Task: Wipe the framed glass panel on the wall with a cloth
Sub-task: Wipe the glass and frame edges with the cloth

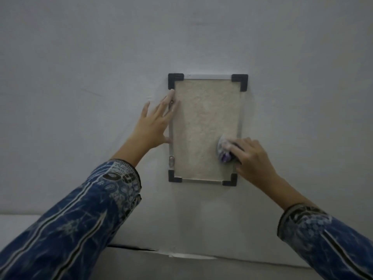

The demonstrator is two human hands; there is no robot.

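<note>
A framed glass panel [205, 126] hangs on the grey wall; its pane is frosted beige, with a thin metal frame and black corner pieces. My left hand [155, 122] lies flat and spread against the panel's left edge, fingertips on the frame. My right hand [252, 158] presses a bunched grey and purple cloth [224, 148] against the lower right part of the glass. Both arms wear blue patterned sleeves.
The plain grey wall [80, 77] surrounds the panel. A pale ledge or surface [181, 265] runs along the bottom of the view, with a dark crack line along its joint with the wall.
</note>
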